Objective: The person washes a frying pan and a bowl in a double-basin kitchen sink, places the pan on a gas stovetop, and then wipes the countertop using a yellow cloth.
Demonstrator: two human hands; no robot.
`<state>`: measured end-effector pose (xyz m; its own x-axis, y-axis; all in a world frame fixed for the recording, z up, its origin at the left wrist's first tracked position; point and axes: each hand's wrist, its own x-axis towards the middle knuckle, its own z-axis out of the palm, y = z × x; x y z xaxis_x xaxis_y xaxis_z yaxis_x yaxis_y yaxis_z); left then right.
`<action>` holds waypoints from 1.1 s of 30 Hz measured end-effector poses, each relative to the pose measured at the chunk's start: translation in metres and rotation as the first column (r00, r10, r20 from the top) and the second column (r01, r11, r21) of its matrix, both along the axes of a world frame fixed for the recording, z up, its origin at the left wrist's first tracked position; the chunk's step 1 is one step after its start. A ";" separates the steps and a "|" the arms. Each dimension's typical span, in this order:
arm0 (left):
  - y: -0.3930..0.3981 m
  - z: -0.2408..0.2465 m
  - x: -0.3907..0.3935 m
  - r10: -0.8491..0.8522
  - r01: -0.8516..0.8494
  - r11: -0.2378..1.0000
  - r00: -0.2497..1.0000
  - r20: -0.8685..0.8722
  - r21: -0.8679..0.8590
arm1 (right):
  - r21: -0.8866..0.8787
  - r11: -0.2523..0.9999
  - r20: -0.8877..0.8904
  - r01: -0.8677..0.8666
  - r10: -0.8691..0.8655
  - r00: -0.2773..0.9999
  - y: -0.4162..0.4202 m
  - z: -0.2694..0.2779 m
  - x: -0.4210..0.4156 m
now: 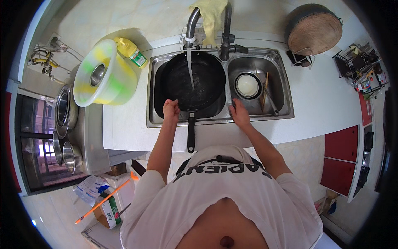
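Observation:
A black frying pan (205,81) sits over the left sink basin (154,90), its black handle (191,135) reaching across the front rim toward me. Water (190,68) runs from the curved metal faucet (193,23) into it. My left hand (171,109), fingers curled in, is at the pan's near left edge; whether it grips the rim is hidden. Over the front of the divider between the basins is my right hand (240,114), its fingers somewhat apart and nothing visible in them. Nested bowls (247,86), chopsticks (265,90) and a long-handled utensil (273,104) lie in the right basin (279,81).
A yellow cloth (213,18) drapes over the faucet. Left of the sink are a yellow soap bottle (132,53) and a tipped plastic bucket (119,81) with a metal bowl (98,75) inside. A round cutting board (315,32) stands in a rack at the right.

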<state>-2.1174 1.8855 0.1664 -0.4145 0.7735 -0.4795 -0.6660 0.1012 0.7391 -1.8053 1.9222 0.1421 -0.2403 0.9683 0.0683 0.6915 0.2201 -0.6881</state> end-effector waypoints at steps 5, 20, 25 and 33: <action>-0.005 -0.004 0.002 0.016 -0.016 1.000 1.000 0.009 -0.003 | -0.014 1.000 -0.019 -0.014 0.013 1.000 0.000 -0.002 0.001; 0.098 0.037 0.034 -0.181 0.182 0.983 0.977 0.112 0.002 | 0.000 0.999 -0.023 0.041 -0.041 0.999 0.000 0.007 0.001; 0.119 0.049 0.039 -0.178 0.184 0.982 0.979 0.100 -0.046 | -0.002 0.999 -0.040 0.053 -0.053 0.998 0.000 0.005 0.002; 0.139 0.072 0.032 -0.204 0.192 0.978 0.961 0.186 0.079 | 0.034 0.999 -0.051 0.025 -0.024 0.998 -0.001 0.008 0.001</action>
<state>-2.0858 2.0247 0.2388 -0.1545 0.8603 -0.4859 -0.7671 0.2055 0.6078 -1.8045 1.9210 0.1498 -0.2118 0.9707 0.1137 0.6614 0.2280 -0.7146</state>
